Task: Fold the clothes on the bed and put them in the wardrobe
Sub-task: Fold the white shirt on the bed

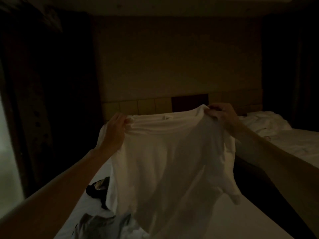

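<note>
A person holds a white T-shirt (169, 152) up at arm's length over a bed (207, 219) in a dim room; left hand (114, 133) grips one shoulder of the shirt, fingers (123, 120) curled and clamped on the fabric by the collar; right hand (222, 114) pinches the opp. shoulder, fingers bunched tight on the cloth at the neckline; the shirt hangs spread between both hands, collar up w/ a small label showing at the neck, hem falling toward the mattress, one sleeve drooping at the right; on the white sheet below-left lies a black garment (99, 188), partly hidden behind the shirt; nearer the camera, a grey garment (101, 225) lies crumpled at the bed's edge; behind, a padded headboard (146, 106) w/ pale panels and one dark panel runs along the wall; at right, a second bed (283, 135) carries rumpled white bedding; a dark gap separates the two beds; far left, a dark wooden frame (32, 118) stands beside a pale lit strip.
</note>
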### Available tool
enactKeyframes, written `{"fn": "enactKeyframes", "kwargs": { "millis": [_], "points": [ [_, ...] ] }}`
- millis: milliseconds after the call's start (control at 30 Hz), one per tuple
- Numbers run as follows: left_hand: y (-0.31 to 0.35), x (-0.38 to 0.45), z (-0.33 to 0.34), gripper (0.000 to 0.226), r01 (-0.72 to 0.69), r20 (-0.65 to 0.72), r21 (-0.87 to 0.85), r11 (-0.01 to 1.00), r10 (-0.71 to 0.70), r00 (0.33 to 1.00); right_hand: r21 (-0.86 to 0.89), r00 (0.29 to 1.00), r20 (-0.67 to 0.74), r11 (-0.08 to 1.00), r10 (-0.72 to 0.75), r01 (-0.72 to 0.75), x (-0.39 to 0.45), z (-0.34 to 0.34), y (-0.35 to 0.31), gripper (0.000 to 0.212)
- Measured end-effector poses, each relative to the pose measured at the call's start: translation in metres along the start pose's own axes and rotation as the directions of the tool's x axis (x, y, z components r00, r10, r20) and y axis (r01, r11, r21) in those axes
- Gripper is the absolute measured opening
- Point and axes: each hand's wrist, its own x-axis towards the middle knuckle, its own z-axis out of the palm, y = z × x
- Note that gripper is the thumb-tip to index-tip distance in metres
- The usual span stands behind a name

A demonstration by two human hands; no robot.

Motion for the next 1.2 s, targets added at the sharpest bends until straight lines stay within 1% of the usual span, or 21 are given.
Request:
{"fn": "enactKeyframes", "kwargs": {
  "millis": [67, 133, 167, 267, 333, 367, 433, 533, 633, 700, 733, 800, 833, 900, 933, 967, 1000, 1067, 1100, 1133, 1200],
  "points": [
    [0.001, 0.01, -0.01, 0.014, -0.081, -0.053, 0.174, 0.981, 0.091, 0.994, -0.011, 0.995, -0.062, 0.997, -0.083, 0.083, 0.001, -0.006, -0.021, 0.021],
    [0.007, 0.018, -0.025, 0.023, -0.104, -0.055, 0.283, 0.953, 0.124, 0.991, 0.007, 0.985, -0.082, 0.989, -0.149, 0.15, 0.003, -0.013, -0.04, 0.016],
    [0.01, 0.022, -0.034, 0.027, -0.128, -0.06, 0.311, 0.942, 0.154, 0.986, 0.023, 0.982, -0.077, 0.985, -0.171, 0.173, 0.005, -0.017, -0.049, 0.014],
    [0.016, 0.032, -0.052, 0.028, -0.236, -0.082, 0.328, 0.915, 0.276, 0.958, 0.016, 0.971, -0.086, 0.974, -0.223, 0.226, 0.015, -0.027, -0.062, 0.017],
    [0.015, 0.038, -0.053, 0.042, -0.285, -0.048, 0.368, 0.885, 0.324, 0.945, -0.026, 0.968, -0.082, 0.971, -0.238, 0.237, 0.026, -0.03, -0.06, 0.013],
    [0.01, 0.04, -0.049, 0.047, -0.294, -0.007, 0.391, 0.872, 0.323, 0.947, -0.071, 0.967, -0.059, 0.968, -0.247, 0.242, 0.031, -0.029, -0.055, 0.011],
    [-0.002, 0.043, -0.032, 0.046, -0.284, 0.105, 0.459, 0.842, 0.266, 0.958, -0.183, 0.969, 0.003, 0.952, -0.248, 0.245, 0.042, -0.023, -0.036, 0.008],
    [-0.027, 0.041, 0.008, 0.041, -0.29, 0.301, 0.596, 0.749, 0.126, 0.945, -0.412, 0.982, 0.083, 0.892, -0.168, 0.187, 0.057, -0.004, 0.013, 0.009],
    [-0.057, 0.032, 0.063, 0.044, -0.348, 0.465, 0.634, 0.69, 0.019, 0.885, -0.569, 0.985, 0.168, 0.811, -0.043, 0.133, 0.066, 0.028, 0.081, 0.016],
    [-0.086, 0.018, 0.112, 0.043, -0.387, 0.569, 0.61, 0.691, -0.041, 0.822, -0.648, 0.968, 0.228, 0.758, 0.108, 0.068, 0.071, 0.057, 0.136, 0.024],
    [-0.102, 0.008, 0.14, 0.042, -0.387, 0.604, 0.599, 0.701, -0.079, 0.793, -0.668, 0.945, 0.259, 0.744, 0.199, 0.026, 0.074, 0.073, 0.166, 0.027],
    [-0.136, -0.018, 0.201, 0.037, -0.337, 0.645, 0.59, 0.734, -0.177, 0.743, -0.691, 0.892, 0.292, 0.721, 0.344, -0.052, 0.076, 0.106, 0.228, 0.029],
    [-0.151, -0.034, 0.231, 0.033, -0.263, 0.642, 0.585, 0.767, -0.241, 0.727, -0.701, 0.875, 0.293, 0.709, 0.385, -0.078, 0.075, 0.123, 0.261, 0.029],
    [-0.181, -0.071, 0.295, 0.027, -0.056, 0.609, 0.582, 0.811, -0.389, 0.692, -0.726, 0.869, 0.251, 0.677, 0.427, -0.123, 0.07, 0.157, 0.326, 0.028],
    [-0.193, -0.091, 0.324, 0.028, 0.055, 0.592, 0.589, 0.807, -0.476, 0.65, -0.743, 0.866, 0.213, 0.651, 0.453, -0.158, 0.065, 0.175, 0.36, 0.027],
    [-0.203, -0.115, 0.351, 0.029, 0.151, 0.587, 0.594, 0.79, -0.554, 0.591, -0.759, 0.853, 0.181, 0.621, 0.489, -0.195, 0.057, 0.192, 0.391, 0.027],
    [-0.213, -0.14, 0.376, 0.03, 0.227, 0.584, 0.593, 0.772, -0.607, 0.539, -0.769, 0.837, 0.162, 0.599, 0.522, -0.225, 0.049, 0.207, 0.422, 0.029],
    [-0.238, -0.187, 0.417, 0.035, 0.35, 0.563, 0.579, 0.736, -0.671, 0.482, -0.782, 0.812, 0.162, 0.575, 0.561, -0.24, 0.032, 0.234, 0.479, 0.031],
    [-0.25, -0.206, 0.434, 0.039, 0.387, 0.558, 0.569, 0.726, -0.686, 0.466, -0.789, 0.8, 0.182, 0.57, 0.572, -0.228, 0.024, 0.245, 0.502, 0.031],
    [-0.262, -0.224, 0.448, 0.041, 0.391, 0.571, 0.557, 0.733, -0.68, 0.461, -0.793, 0.792, 0.204, 0.571, 0.575, -0.211, 0.017, 0.254, 0.524, 0.031],
    [-0.279, -0.249, 0.464, 0.039, 0.326, 0.61, 0.557, 0.764, -0.643, 0.464, -0.818, 0.778, 0.249, 0.555, 0.577, -0.15, 0.002, 0.269, 0.556, 0.03]
  ]
}}
